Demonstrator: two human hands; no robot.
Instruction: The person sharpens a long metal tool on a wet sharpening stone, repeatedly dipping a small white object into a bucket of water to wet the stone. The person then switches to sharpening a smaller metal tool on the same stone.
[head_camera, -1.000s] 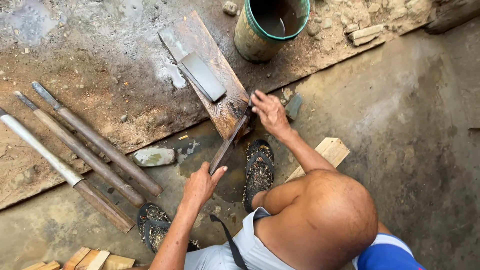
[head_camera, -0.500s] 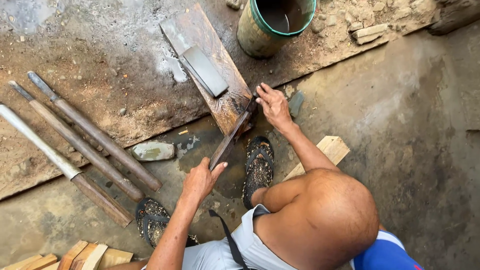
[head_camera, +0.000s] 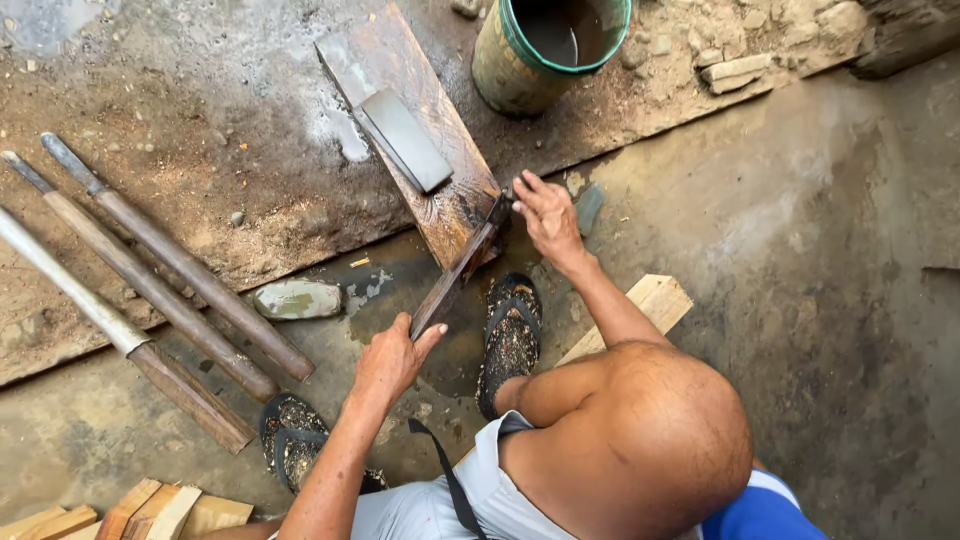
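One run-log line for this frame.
left hand: grips blade handle | right hand: presses blade tip on wooden board | whetstone on board | bucket behind

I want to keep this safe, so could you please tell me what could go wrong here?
The right hand presses bare fingers on the blade near its tip; a slip could cut them. The sandalled foot sits just beside the blade. The wet plank and sharpening stone might shift under pressure.

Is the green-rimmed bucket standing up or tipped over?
Standing up. The bucket rests on the ground with its open mouth facing upward, and something dark, perhaps water, shows inside.
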